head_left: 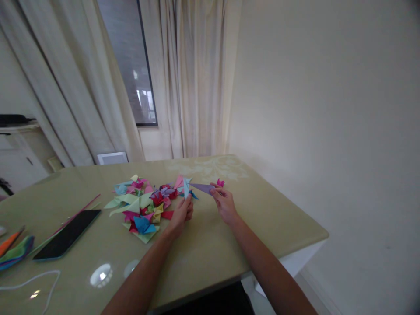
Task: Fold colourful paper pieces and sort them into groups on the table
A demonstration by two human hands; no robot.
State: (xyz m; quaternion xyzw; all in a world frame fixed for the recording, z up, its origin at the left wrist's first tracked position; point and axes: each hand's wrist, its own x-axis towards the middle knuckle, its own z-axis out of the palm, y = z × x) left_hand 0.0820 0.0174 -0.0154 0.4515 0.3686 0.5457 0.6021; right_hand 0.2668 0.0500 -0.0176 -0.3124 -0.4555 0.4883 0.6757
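Observation:
My left hand [183, 212] pinches a light blue folded paper piece [187, 188], held upright above the table. Between the fingertips of my right hand [223, 201] is a purple folded paper piece [202, 187], long and pointed, its tip reaching left to the blue one. Whether the two papers touch or only overlap in view, I cannot tell. A heap of origami pieces [131, 202] in green, pink, red, yellow and blue lies left of my left hand. Just beyond my right hand sits a small magenta origami piece [220, 182].
On the left of the table [210, 249] lies a black tablet or phone [68, 234], with thin pink and green strips [80, 211] beside it. Coloured paper [18, 251] and a white cable [36, 275] are at the near left. A wall [321, 122] runs along the right.

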